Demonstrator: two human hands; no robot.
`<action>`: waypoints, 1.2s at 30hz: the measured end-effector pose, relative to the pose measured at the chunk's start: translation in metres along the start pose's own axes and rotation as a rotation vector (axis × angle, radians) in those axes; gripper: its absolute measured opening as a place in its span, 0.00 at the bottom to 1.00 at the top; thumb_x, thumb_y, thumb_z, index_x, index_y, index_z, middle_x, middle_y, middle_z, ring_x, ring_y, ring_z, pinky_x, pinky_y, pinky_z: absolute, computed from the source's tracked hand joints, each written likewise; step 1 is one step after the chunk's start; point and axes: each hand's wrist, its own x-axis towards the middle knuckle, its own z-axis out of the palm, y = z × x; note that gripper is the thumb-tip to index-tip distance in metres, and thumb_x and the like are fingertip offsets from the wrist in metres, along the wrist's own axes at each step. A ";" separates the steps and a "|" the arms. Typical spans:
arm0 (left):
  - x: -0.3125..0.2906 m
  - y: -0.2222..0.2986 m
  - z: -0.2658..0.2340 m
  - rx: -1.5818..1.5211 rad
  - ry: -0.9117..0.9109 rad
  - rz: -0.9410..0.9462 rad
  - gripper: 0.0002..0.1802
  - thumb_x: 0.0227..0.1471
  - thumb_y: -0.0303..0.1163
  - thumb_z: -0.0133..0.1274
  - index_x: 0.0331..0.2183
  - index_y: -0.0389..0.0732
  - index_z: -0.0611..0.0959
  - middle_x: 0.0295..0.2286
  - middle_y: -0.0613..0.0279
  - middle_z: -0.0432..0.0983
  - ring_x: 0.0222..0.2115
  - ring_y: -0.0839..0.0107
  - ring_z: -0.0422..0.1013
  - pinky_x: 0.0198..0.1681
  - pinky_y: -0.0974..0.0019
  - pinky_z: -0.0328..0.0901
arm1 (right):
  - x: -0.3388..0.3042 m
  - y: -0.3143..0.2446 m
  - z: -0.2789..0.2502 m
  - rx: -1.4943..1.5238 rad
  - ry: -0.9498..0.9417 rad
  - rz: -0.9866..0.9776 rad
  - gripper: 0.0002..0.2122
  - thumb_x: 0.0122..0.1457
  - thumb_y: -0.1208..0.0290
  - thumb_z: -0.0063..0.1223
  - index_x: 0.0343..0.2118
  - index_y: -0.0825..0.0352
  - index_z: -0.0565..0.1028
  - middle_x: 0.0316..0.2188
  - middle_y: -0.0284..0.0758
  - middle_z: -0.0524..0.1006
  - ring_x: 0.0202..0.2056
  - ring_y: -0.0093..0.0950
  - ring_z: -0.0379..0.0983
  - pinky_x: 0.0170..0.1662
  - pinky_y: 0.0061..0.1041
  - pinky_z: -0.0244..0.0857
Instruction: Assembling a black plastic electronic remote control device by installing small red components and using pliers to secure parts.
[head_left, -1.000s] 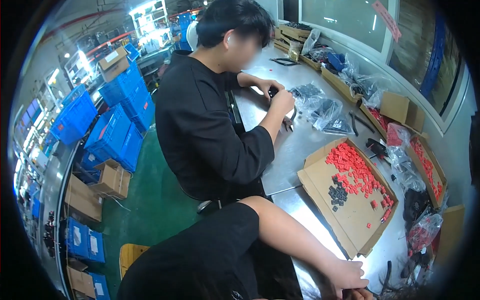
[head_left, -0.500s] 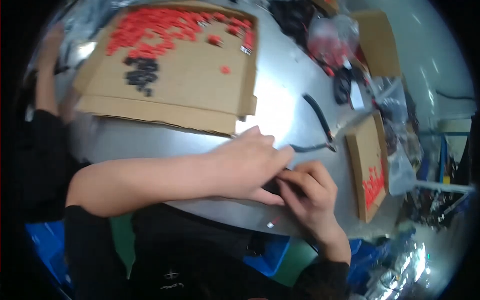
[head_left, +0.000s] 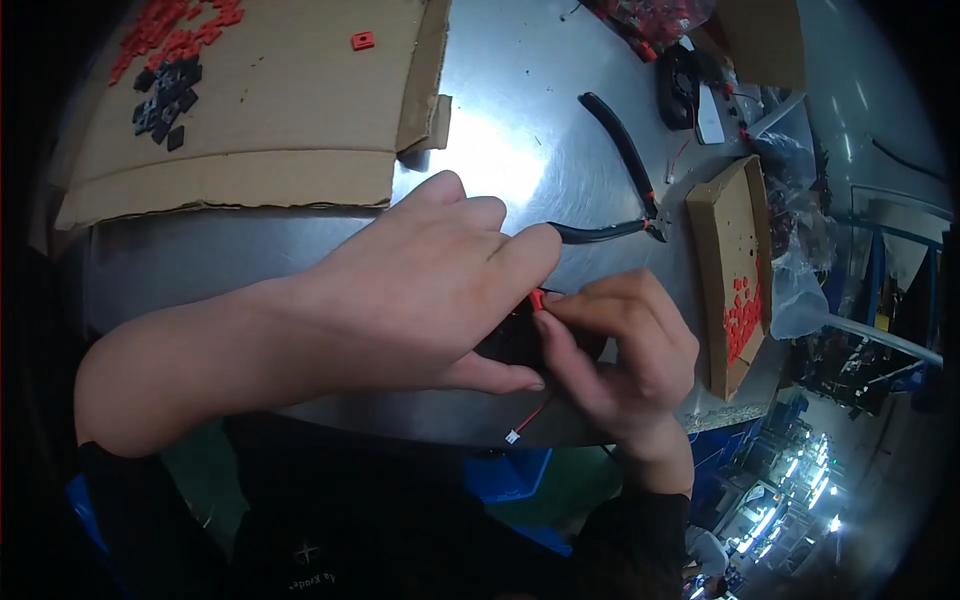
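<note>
My left hand (head_left: 430, 270) is closed round a black part (head_left: 515, 340), keeping it just above the metal table. Most of that part is hidden under my fingers, so its kind does not show. At its far right corner, my right hand (head_left: 635, 340) pinches a small red plastic piece (head_left: 538, 300) between thumb and forefinger, against the black part. Below the hands a thin red wire ends in a small white connector (head_left: 513, 437) by the table's near edge. Beyond my hands lie black-handled cutting pliers (head_left: 625, 150), their handles spread.
A cardboard tray (head_left: 290, 180) at the far left bears red pieces (head_left: 185, 40) and black pieces (head_left: 165, 100). To the right, a narrow cardboard box (head_left: 708, 235) contains more red pieces. A black fan-like part (head_left: 678, 88) and plastic bags (head_left: 795, 255) are at the back right.
The view has shifted, so the tray sits farther left and up. My hands stay together at the black part; the red piece in my right fingers now shows.
</note>
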 end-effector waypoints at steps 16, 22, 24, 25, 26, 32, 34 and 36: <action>-0.005 -0.001 0.004 -0.031 0.061 0.049 0.29 0.44 0.45 0.73 0.36 0.42 0.72 0.27 0.62 0.71 0.31 0.64 0.66 0.39 0.61 0.57 | -0.002 -0.012 0.004 -0.272 -0.045 -0.169 0.14 0.43 0.84 0.72 0.34 0.69 0.80 0.28 0.36 0.78 0.26 0.29 0.76 0.26 0.25 0.68; -0.005 0.000 0.006 0.006 0.071 0.053 0.29 0.43 0.44 0.74 0.37 0.41 0.72 0.27 0.63 0.70 0.31 0.65 0.65 0.39 0.61 0.57 | -0.002 -0.007 0.008 -0.289 0.016 -0.250 0.11 0.45 0.82 0.71 0.33 0.71 0.81 0.27 0.37 0.76 0.24 0.29 0.72 0.24 0.24 0.65; -0.006 0.000 0.006 0.032 0.079 0.052 0.30 0.43 0.44 0.74 0.37 0.41 0.72 0.27 0.62 0.70 0.31 0.65 0.65 0.38 0.61 0.57 | -0.002 -0.007 0.008 -0.274 0.017 -0.234 0.11 0.45 0.82 0.70 0.33 0.71 0.81 0.26 0.36 0.76 0.24 0.29 0.72 0.24 0.24 0.64; -0.006 -0.001 0.007 0.062 0.087 0.053 0.31 0.42 0.43 0.74 0.38 0.41 0.72 0.26 0.62 0.69 0.31 0.64 0.65 0.38 0.61 0.57 | -0.002 -0.006 0.009 -0.263 0.014 -0.231 0.11 0.45 0.83 0.70 0.33 0.71 0.81 0.26 0.36 0.76 0.24 0.29 0.73 0.24 0.24 0.65; -0.006 0.000 0.006 0.060 0.089 0.054 0.31 0.42 0.43 0.74 0.38 0.41 0.72 0.26 0.62 0.69 0.31 0.64 0.65 0.38 0.61 0.57 | -0.002 -0.005 0.008 -0.255 0.012 -0.231 0.11 0.46 0.83 0.70 0.33 0.71 0.80 0.26 0.36 0.76 0.24 0.29 0.73 0.24 0.24 0.65; -0.006 0.001 0.003 0.008 0.042 0.069 0.31 0.43 0.43 0.74 0.39 0.40 0.72 0.28 0.60 0.69 0.32 0.64 0.66 0.39 0.61 0.58 | -0.002 -0.003 0.006 -0.250 0.010 -0.247 0.12 0.45 0.81 0.72 0.33 0.70 0.80 0.27 0.36 0.76 0.24 0.29 0.72 0.23 0.25 0.64; -0.007 0.001 0.003 0.059 0.060 0.043 0.31 0.43 0.43 0.74 0.39 0.40 0.72 0.28 0.60 0.70 0.32 0.63 0.67 0.40 0.61 0.58 | -0.002 -0.005 0.005 -0.238 0.049 -0.245 0.12 0.45 0.81 0.73 0.32 0.69 0.80 0.27 0.35 0.76 0.23 0.29 0.72 0.23 0.25 0.64; -0.009 -0.001 0.004 0.058 0.056 0.047 0.32 0.42 0.43 0.75 0.39 0.40 0.72 0.28 0.60 0.70 0.33 0.63 0.67 0.40 0.60 0.58 | 0.000 -0.009 0.004 -0.255 0.094 -0.283 0.11 0.46 0.81 0.72 0.32 0.68 0.80 0.27 0.35 0.76 0.23 0.28 0.72 0.23 0.24 0.63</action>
